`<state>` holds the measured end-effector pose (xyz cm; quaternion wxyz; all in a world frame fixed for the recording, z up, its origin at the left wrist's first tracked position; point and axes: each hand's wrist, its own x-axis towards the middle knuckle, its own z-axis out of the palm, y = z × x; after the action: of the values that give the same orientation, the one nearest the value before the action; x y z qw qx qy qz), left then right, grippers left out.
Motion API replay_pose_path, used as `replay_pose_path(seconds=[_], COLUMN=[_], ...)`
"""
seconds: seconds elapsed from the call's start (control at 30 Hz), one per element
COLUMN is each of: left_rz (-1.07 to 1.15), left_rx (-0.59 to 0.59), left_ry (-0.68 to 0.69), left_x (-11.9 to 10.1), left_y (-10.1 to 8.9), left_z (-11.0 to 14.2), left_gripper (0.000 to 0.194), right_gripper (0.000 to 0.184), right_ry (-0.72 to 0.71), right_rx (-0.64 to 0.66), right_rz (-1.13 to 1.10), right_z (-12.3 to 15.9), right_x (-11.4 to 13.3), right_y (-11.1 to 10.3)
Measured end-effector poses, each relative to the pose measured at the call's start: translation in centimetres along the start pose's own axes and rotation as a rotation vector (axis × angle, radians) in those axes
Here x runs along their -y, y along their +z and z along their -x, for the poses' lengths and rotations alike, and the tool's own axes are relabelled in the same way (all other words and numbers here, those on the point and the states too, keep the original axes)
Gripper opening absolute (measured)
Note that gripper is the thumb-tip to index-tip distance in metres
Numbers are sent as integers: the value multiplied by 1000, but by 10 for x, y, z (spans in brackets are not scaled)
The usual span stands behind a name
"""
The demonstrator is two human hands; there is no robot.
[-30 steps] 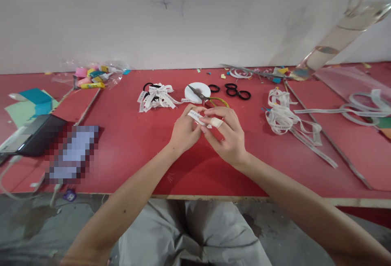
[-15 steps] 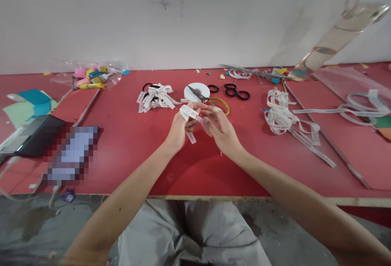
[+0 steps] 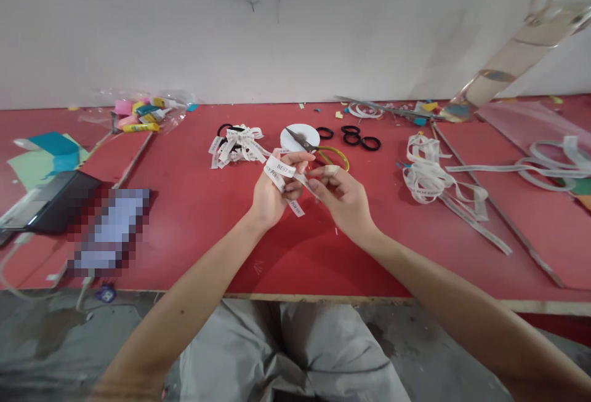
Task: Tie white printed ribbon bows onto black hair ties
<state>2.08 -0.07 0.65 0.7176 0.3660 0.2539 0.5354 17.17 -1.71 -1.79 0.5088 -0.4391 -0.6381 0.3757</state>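
Behind a red counter (image 3: 198, 254) rises a pale wall (image 3: 184, 32), and a clear bottle (image 3: 501, 72) leans at the right. Toward the right of the counter lies a loose heap of white ribbon (image 3: 422, 183). The right hand (image 3: 353, 202) has its grip closed, pinching the printed ribbon (image 3: 281, 169) between thumb and fingers. The left hand (image 3: 268, 202) grips it too, with the band looped around its fingers and a tail hanging below. The ribbon is therefore between the two hands, above the counter's near middle; its exact crossing is hard to make out among the fingertips. Just beyond, a cluster of ribbon loops (image 3: 240, 143) sits left of a white ribbon roll (image 3: 311, 133), with yellow-handled scissors (image 3: 306, 145) lying across the roll and black hair ties (image 3: 372, 148) to its right.

The held strip looks very light and limp, probably smooth enough to slip, and easily creased. It is best pinched flat, close to the crossing, with light tension.
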Motion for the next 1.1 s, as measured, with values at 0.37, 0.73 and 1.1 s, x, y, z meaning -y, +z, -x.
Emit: replay_pose_path(seconds=[0.37, 0.73, 1.1], left_rz=[-261, -388, -277], left_rx=[-29, -9, 26], left_ry=[97, 138, 108], left_x=[24, 27, 25], left_y=[-3, 8, 8], left_z=[-2, 6, 5], left_gripper=[42, 46, 46], right_gripper=[43, 20, 24], right_ry=[-748, -658, -706], right_rx=[-217, -163, -122], right_rz=[507, 379, 334], right_z=[-2, 6, 3], right_x=[6, 9, 8], right_y=[2, 3, 4])
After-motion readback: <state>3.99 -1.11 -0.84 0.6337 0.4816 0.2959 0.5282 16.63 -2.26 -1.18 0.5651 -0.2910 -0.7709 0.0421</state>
